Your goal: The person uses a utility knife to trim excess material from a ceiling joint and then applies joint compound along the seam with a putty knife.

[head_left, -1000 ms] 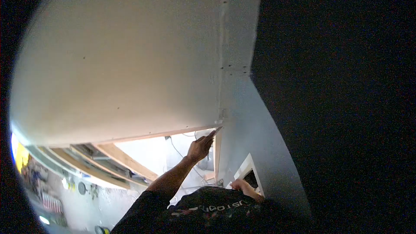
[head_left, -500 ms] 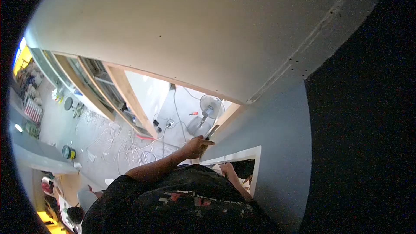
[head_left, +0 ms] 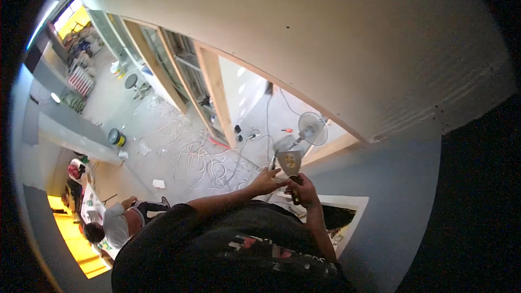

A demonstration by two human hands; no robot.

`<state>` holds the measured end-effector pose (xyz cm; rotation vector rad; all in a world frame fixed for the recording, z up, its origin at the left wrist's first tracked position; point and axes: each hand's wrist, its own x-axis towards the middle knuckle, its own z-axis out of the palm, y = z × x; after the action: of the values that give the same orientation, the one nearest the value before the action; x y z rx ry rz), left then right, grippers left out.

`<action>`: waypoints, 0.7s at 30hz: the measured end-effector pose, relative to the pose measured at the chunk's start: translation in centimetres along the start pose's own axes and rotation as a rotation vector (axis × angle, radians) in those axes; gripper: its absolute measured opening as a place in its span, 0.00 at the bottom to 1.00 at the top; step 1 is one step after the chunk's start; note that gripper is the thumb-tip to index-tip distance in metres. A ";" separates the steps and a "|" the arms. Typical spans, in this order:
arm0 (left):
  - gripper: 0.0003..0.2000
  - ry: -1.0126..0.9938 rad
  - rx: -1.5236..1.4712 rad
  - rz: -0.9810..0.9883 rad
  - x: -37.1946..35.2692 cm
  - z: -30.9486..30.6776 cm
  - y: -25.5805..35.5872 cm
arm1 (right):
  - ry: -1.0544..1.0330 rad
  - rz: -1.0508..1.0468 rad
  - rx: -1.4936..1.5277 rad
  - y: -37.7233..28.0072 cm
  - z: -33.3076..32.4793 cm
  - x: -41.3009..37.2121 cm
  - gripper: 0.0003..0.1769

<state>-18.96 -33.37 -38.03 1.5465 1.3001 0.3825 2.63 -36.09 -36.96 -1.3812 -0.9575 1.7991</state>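
My right hand (head_left: 305, 190) grips the dark handle of a putty knife (head_left: 289, 161), whose wide metal blade points up and away from me. The fingertips of my left hand (head_left: 267, 180) pinch the lower left edge of the blade, and that arm stretches out from my black shirt (head_left: 233, 249). Both hands meet in front of my chest, high above the floor. They sit just below the joint where the pale ceiling board (head_left: 336, 38) meets the blue wall (head_left: 401, 184).
A white-framed opening (head_left: 353, 214) in the blue wall lies right of my hands. Far below are a standing fan (head_left: 310, 129), tangled white cables (head_left: 201, 163), wooden stud frames (head_left: 214, 95) and a yellow bucket (head_left: 115, 138). Another person in a white shirt (head_left: 111, 225) crouches at the lower left.
My left hand came down from the ceiling corner to chest height. My right hand left the wall opening and took the knife handle. The view swung down toward the floor.
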 end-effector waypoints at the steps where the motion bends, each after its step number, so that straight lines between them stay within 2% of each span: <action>1: 0.48 0.024 -0.066 0.034 -0.3 -0.3 0.1 | 0.053 -0.003 0.059 -0.1 0.4 -0.1 0.22; 2: 0.48 0.028 -0.069 0.023 -0.6 -0.4 0.0 | 0.113 -0.006 0.120 -0.2 0.9 -0.4 0.21; 4: 0.46 0.166 -0.117 -0.002 -1.2 0.0 -0.1 | 0.275 0.006 0.256 0.9 1.2 -0.2 0.16; 5: 0.45 0.182 -0.144 -0.003 -1.5 0.0 -0.4 | 0.278 -0.052 0.353 1.9 1.0 0.1 0.14; 8: 0.44 0.143 -0.131 -0.025 -2.0 -0.4 -0.9 | 0.217 -0.021 0.399 1.7 1.1 -1.1 0.13; 9: 0.42 0.084 -0.188 -0.068 -3.0 -1.2 0.1 | 0.167 -0.031 0.337 1.8 1.4 -1.1 0.19; 11: 0.40 -0.018 -0.238 -0.070 -2.5 -1.1 -1.3 | -0.031 0.002 0.110 -1.0 2.6 -2.1 0.16; 13: 0.33 -0.188 -0.469 0.007 -2.6 -1.4 -0.4 | -0.175 -0.055 -0.083 -2.0 4.0 -2.0 0.15; 14: 0.31 -0.177 -0.632 -0.034 -2.2 -0.4 -1.1 | -0.216 -0.116 -0.201 -1.9 4.5 -1.5 0.15; 15: 0.31 -0.160 -0.726 -0.037 -1.9 0.3 -1.9 | -0.290 0.103 -0.202 -2.0 4.3 -1.2 0.22; 16: 0.32 -0.142 -0.820 -0.043 -1.5 0.4 -1.8 | -0.262 -0.109 -0.239 -2.4 4.8 -1.4 0.23; 18: 0.31 -0.138 -0.741 0.146 -2.5 -1.0 -0.2 | -0.268 -0.027 -0.293 -4.1 4.8 -2.4 0.24; 19: 0.31 -0.115 -0.743 0.186 -2.5 -1.3 0.8 | -0.197 -0.045 -0.415 -3.5 4.0 -2.2 0.26; 20: 0.31 -0.089 -0.748 0.220 -2.5 -1.3 1.2 | -0.163 -0.051 -0.401 -3.2 3.5 -2.4 0.26; 21: 0.30 -0.128 -0.797 0.093 -0.9 -0.9 -0.5 | -0.033 -0.032 -0.200 -3.0 2.9 -2.6 0.26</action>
<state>-20.22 -33.74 -37.73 0.9305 0.8180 0.7410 0.60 -37.17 -32.63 -1.4509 -1.1971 1.7449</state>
